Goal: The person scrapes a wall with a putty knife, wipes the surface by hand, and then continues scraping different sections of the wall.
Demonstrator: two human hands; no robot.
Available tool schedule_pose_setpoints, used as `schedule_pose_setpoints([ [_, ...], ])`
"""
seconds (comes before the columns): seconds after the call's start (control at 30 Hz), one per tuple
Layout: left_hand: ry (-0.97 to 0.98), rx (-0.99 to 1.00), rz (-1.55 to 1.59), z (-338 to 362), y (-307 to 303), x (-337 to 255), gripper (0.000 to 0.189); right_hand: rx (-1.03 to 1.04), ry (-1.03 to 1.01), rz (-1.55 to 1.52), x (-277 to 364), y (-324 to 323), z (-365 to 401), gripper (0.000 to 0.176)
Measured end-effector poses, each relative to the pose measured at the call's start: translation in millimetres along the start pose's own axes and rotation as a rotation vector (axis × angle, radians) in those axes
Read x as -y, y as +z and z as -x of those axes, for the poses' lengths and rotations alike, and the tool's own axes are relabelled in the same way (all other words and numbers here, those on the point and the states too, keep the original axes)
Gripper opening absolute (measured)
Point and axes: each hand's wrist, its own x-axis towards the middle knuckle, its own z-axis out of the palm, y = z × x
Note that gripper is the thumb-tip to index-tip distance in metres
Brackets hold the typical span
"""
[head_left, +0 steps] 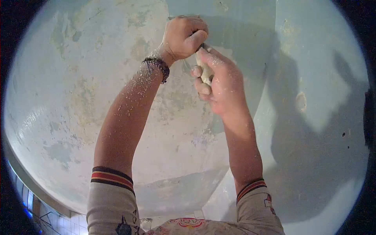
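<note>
My right hand (225, 76) is wrapped around the pale, worn handle of a scraper (206, 69), its thumb lying along the top. My left hand (185, 37) is closed in a fist over the scraper's front end, directly above the right hand. A thin edge shows just past the left knuckles against the wall; the fist hides most of the blade. Pale flakes cling to both forearms, and a dark braided bracelet (157, 68) circles the left wrist. Both hands are close against the wall (176, 145), which has patchy white and pale green areas.
To the right, a pale green wall surface (313, 164) meets the patchy one along a corner and carries arm shadows. Small dark holes (343, 134) mark it. White tiles (72, 225) show at the lower left, beside a curved edge.
</note>
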Motion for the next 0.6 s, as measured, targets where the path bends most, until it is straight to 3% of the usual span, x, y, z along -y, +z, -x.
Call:
schedule_pose_setpoints([
  [0.1, 0.178, -0.06, -0.102, 43, 31, 4, 0.021, -0.061, 0.033, 0.031, -51, -19, 15, 0.033],
  [0.17, 0.09, 0.118, -0.075, 91, 53, -16, 0.019, -0.131, 0.108, -0.027, -91, -36, 48, 0.039],
  [0.23, 0.144, 0.111, -0.053, 136, 84, -36, 0.015, -0.152, 0.187, -0.142, -129, -55, 86, 0.044],
  [0.37, 0.009, 0.317, 0.112, 192, 116, -79, 0.016, -0.189, 0.285, -0.283, -176, -88, 143, 0.047],
  [0.43, -0.008, 0.161, 0.083, 229, 139, -95, 0.018, -0.159, 0.35, -0.231, -197, -110, 165, 0.044],
  [0.57, -0.19, 0.263, 0.191, 315, 149, -144, 0.032, -0.166, 0.567, -0.184, -219, -143, 216, 0.045],
  [0.6, -0.287, 0.306, 0.228, 334, 146, -160, 0.038, -0.118, 0.649, -0.044, -220, -150, 231, 0.046],
])
